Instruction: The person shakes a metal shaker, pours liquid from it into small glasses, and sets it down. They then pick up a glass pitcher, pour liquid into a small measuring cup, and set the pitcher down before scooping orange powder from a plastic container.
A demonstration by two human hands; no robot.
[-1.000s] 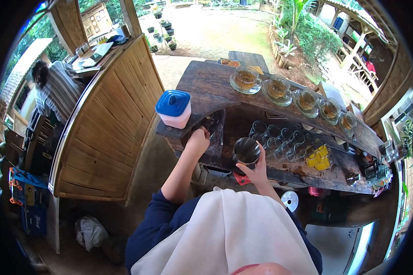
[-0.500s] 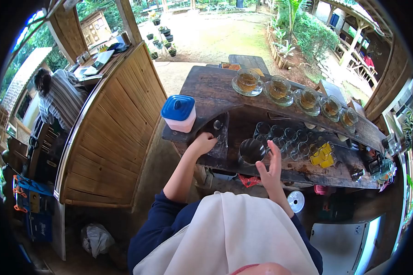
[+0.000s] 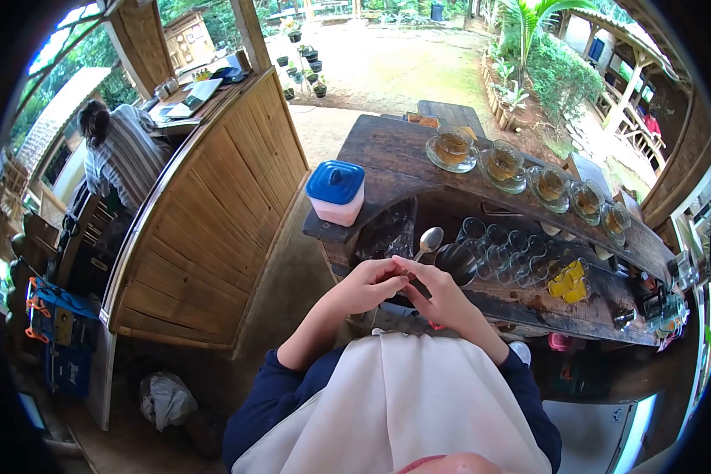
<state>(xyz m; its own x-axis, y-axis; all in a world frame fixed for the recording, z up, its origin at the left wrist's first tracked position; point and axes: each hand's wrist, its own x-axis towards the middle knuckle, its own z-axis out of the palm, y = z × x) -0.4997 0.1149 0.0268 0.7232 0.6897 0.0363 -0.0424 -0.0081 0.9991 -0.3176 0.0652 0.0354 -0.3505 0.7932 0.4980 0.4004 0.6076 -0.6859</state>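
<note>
My left hand (image 3: 362, 288) is closed in a pinch at the counter's front edge. A metal spoon (image 3: 430, 239) juts up from between my hands, bowl uppermost; its handle end is hidden by fingers. My right hand (image 3: 448, 302) meets the left at the fingertips, its fingers stretched over the handle and its thumb apart. Just beyond the right hand is a dark round container (image 3: 457, 264), partly covered by it. A clear tray or sheet (image 3: 393, 229) lies in the counter recess beyond my left hand.
A blue-lidded tub (image 3: 336, 193) stands on the wooden counter (image 3: 371, 150). Several glass cups of amber drink (image 3: 504, 162) on saucers line the upper ledge. Below are several empty glasses (image 3: 509, 253) and yellow packets (image 3: 569, 282). Another person (image 3: 126, 150) is at the left, behind a bamboo partition (image 3: 205, 205).
My left hand has come back from the recess and to the right, with the spoon. My right hand has moved left to meet it. The view has shifted slightly.
</note>
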